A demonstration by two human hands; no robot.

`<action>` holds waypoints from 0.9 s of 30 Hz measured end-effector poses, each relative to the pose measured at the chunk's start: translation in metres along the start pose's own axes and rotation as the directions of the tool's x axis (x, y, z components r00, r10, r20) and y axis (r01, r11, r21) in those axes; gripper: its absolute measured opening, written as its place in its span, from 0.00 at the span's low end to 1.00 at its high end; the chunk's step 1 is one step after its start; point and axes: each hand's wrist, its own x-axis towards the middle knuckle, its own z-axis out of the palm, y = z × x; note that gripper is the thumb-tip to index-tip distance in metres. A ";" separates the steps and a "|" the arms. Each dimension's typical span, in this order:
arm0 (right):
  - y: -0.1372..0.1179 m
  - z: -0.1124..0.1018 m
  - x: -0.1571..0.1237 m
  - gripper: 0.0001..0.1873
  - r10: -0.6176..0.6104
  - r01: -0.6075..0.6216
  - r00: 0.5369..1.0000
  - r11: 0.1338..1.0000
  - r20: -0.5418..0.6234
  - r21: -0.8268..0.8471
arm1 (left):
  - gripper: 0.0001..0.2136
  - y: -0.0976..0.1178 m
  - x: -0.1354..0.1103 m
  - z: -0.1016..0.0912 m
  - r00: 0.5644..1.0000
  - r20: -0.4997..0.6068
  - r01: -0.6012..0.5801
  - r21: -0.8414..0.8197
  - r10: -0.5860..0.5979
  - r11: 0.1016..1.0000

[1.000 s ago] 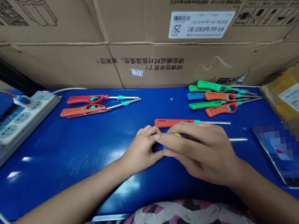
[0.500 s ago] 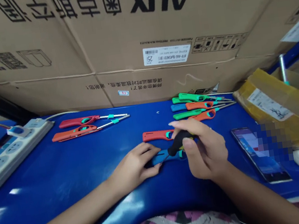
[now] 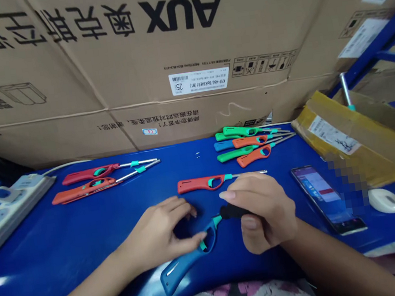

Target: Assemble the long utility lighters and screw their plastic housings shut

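Observation:
My right hand (image 3: 265, 212) is closed around a screwdriver (image 3: 234, 210) with a black handle. The handle's front end points left, close to the teal collar of a blue gas lighter (image 3: 185, 267). That lighter lies slanted on the table, its handle toward me and to the left; its metal tube is hidden by my right hand. My left hand (image 3: 161, 231) rests with its thumb touching the blue lighter near the trigger, while its curled fingers stay apart from the thumb. Just beyond both hands lies a red lighter (image 3: 197, 184), tube to the right.
Red and orange lighters (image 3: 84, 189) lie at the left, near a power strip (image 3: 16, 195). Several more lighters (image 3: 244, 142) are piled at the back. On the right are a yellow package (image 3: 318, 116), a phone (image 3: 327, 198) and a white mouse (image 3: 387, 200). A large carton (image 3: 127, 69) stands behind.
The blue lighter has turned, its handle swinging toward me and its front end pointing up and right. My left thumb has shifted from its handle to the trigger area. The view has shifted right.

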 end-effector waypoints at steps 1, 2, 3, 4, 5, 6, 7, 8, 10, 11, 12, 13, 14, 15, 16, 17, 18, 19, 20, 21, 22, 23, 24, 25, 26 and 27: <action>0.000 0.000 0.000 0.15 -0.005 0.005 1.000 1.000 0.001 -0.012 | 0.19 0.003 -0.005 -0.005 0.992 0.107 0.063 0.035 -0.066 0.997; 0.001 0.001 0.000 0.15 -0.011 0.011 1.000 1.000 -0.006 -0.017 | 0.23 0.006 -0.009 -0.009 0.972 0.204 0.105 0.079 -0.119 0.991; 0.002 0.001 0.000 0.15 -0.014 0.013 1.000 1.000 -0.016 -0.014 | 0.26 0.009 -0.014 -0.012 0.948 0.277 0.128 0.127 -0.159 0.984; 0.002 0.002 0.000 0.14 -0.010 0.010 1.000 1.000 -0.017 -0.004 | 0.25 0.010 -0.019 -0.013 0.928 0.326 0.132 0.169 -0.181 0.977; 0.003 0.002 0.000 0.14 -0.006 0.006 1.000 1.000 -0.014 0.009 | 0.22 0.011 -0.023 -0.012 0.911 0.362 0.133 0.201 -0.200 0.971; 0.003 0.003 0.000 0.14 0.000 0.000 1.000 1.000 -0.013 0.019 | 0.17 0.012 -0.027 -0.011 0.900 0.376 0.143 0.219 -0.219 0.965; 0.003 0.003 0.001 0.14 0.004 -0.004 1.000 1.000 -0.011 0.023 | 0.13 0.011 -0.029 -0.009 0.894 0.384 0.155 0.217 -0.230 0.964; 0.003 0.004 0.001 0.14 0.009 -0.009 1.000 1.000 -0.004 0.019 | 0.11 0.009 -0.030 -0.008 0.893 0.386 0.164 0.197 -0.230 0.967; 0.002 0.004 0.001 0.14 0.004 -0.004 1.000 1.000 -0.006 -0.004 | 0.12 0.003 -0.027 -0.008 0.904 0.380 0.171 0.100 -0.196 0.980; 0.002 0.005 0.001 0.14 0.000 0.000 1.000 1.000 -0.013 -0.016 | 0.13 0.000 -0.023 -0.010 0.917 0.361 0.167 0.037 -0.169 0.985; 0.001 0.005 0.001 0.14 -0.007 0.006 1.000 1.000 -0.022 -0.022 | 0.12 -0.004 -0.019 -0.012 0.930 0.338 0.163 -0.030 -0.144 0.986; 0.001 0.005 0.000 0.15 -0.013 0.013 0.999 1.000 -0.030 -0.025 | 0.12 -0.007 -0.014 -0.016 0.948 0.299 0.143 -0.084 -0.112 0.986; 0.001 0.006 0.000 0.15 -0.014 0.013 0.999 1.000 -0.038 -0.026 | 0.13 -0.010 -0.008 -0.019 0.964 0.250 0.125 -0.111 -0.094 0.986; 0.002 0.006 -0.001 0.15 -0.016 0.015 0.999 1.000 -0.034 -0.023 | 0.12 -0.013 -0.002 -0.023 0.976 0.211 0.086 -0.126 -0.058 0.988; 0.003 0.006 -0.002 0.15 -0.024 0.024 0.999 0.999 -0.024 -0.023 | 0.11 -0.015 0.005 -0.026 0.984 0.177 0.046 -0.141 -0.021 0.989; 0.004 0.006 -0.003 0.15 -0.040 0.040 0.999 0.999 -0.014 -0.026 | 0.10 -0.017 0.012 -0.029 0.990 0.139 0.024 -0.145 -0.003 0.989; 0.006 0.005 -0.004 0.15 -0.061 0.060 0.998 0.998 -0.011 -0.032 | 0.09 -0.020 0.019 -0.031 0.996 0.092 -0.006 -0.149 0.020 0.989; 0.007 0.005 -0.004 0.16 -0.078 0.078 0.997 0.996 -0.012 -0.044 | 0.10 -0.022 0.027 -0.032 0.997 0.058 -0.032 -0.153 0.042 0.988; 0.007 0.004 -0.005 0.16 -0.091 0.089 0.995 0.994 -0.032 -0.062 | 0.12 -0.025 0.036 -0.033 0.997 0.039 -0.054 -0.145 0.060 0.988; 0.007 0.004 -0.005 0.17 -0.091 0.086 0.994 0.993 -0.057 -0.079 | 0.12 -0.028 0.045 -0.033 0.996 0.031 -0.082 -0.131 0.087 0.988; 0.006 0.002 -0.005 0.18 -0.076 0.067 0.993 0.994 -0.093 -0.091 | 0.12 -0.032 0.055 -0.032 0.993 0.019 -0.110 -0.108 0.113 0.988; 0.005 0.001 -0.004 0.20 -0.057 0.046 0.991 0.995 -0.124 -0.093 | 0.12 -0.036 0.066 -0.031 0.992 -0.004 -0.125 -0.072 0.125 0.990; 0.004 0.000 -0.004 0.23 -0.035 0.023 0.989 0.996 -0.141 -0.086 | 0.13 -0.039 0.077 -0.029 0.991 -0.027 -0.130 -0.036 0.129 0.991; 0.002 -0.001 -0.004 0.27 -0.017 0.007 0.990 0.998 -0.141 -0.069 | 0.13 -0.043 0.089 -0.027 0.990 -0.061 -0.127 -0.010 0.126 0.992; 0.000 -0.001 -0.003 0.29 0.000 -0.006 0.992 0.999 -0.125 -0.047 | 0.14 -0.045 0.101 -0.024 0.985 -0.119 -0.120 0.016 0.121 0.993; -0.001 -0.001 -0.003 0.31 0.011 -0.013 0.995 1.000 -0.101 -0.025 | 0.14 -0.047 0.113 -0.022 0.982 -0.146 -0.113 0.044 0.118 0.993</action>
